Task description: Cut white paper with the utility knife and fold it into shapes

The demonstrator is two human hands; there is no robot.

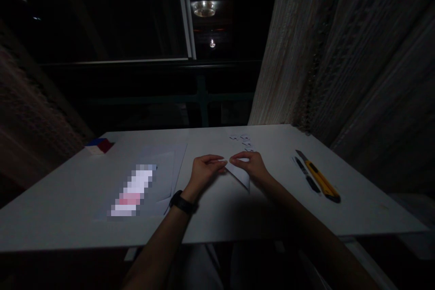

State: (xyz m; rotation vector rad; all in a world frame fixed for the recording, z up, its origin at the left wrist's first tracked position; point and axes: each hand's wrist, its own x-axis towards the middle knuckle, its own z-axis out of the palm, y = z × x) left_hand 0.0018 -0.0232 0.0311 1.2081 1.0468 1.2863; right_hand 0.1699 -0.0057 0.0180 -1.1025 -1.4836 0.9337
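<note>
Pinching folded paper (240,176) at centre of table (238,222) with left hand (204,171) and right hand (251,167), both almost meeting at far edge, seemingly to steady the fold. To right: knife (321,180) and pen (306,176), parked clear.

**Paper, plastic and cloth under dim light**

The worktop (238,217) is a smooth, matt white board. The folded slip (239,176) pinched between the left hand (204,170) and the right hand (253,165) is thin white paper, matt and sharply creased. At three o'clock from it lies a cutter (321,180) with a glossy yellow plastic body and a dull metal blade. At nine o'clock lie flat matt paper sheets (170,158). The curtain (340,54) at two o'clock is coarse, ribbed woven cloth. The window glass (102,9) at twelve is glossy.
</note>
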